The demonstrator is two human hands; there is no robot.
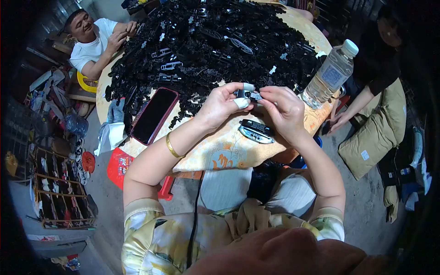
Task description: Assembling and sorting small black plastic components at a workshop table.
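Over the near edge of the table, my left hand [215,107] is closed on a small black plastic part [241,93]. White tape or finger covers wrap its thumb and index finger. My right hand [285,107] meets it from the other side, its thumb and fingers pinching a small silvery-grey piece [255,96] against the black part. Exactly how the two pieces join is too small to see. Just below my hands lies a larger black object with a shiny, clear-looking lower edge [255,132]. Beyond them, a big heap of loose black plastic parts [197,55] covers much of the table.
A dark phone with a red edge [155,115] lies left of my forearm. A capped bottle of clear liquid [331,75] stands at right. One person [94,43] sits far left, another [371,78] at right. The patterned tablecloth [197,153] hangs near my lap, beside a red stool [166,189].
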